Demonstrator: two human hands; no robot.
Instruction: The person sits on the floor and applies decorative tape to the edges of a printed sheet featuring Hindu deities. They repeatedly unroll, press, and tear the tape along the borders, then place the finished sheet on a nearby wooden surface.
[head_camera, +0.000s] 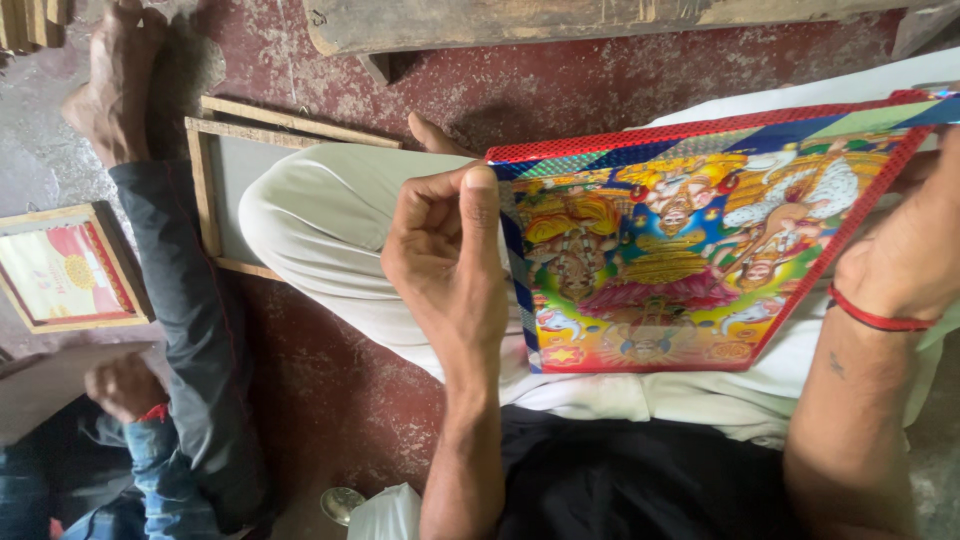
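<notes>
A brightly coloured picture panel (690, 250) with a red dotted border lies across the person's white-clad lap, right of centre in the frame. The left hand (450, 260), fingers (480, 205) curled, presses its thumb on the panel's left edge. The right hand (905, 250), at the far right, rests on the panel's other end; its grip cannot be told. An empty wooden frame (215, 190) lies on the red floor (340, 380), upper left.
</notes>
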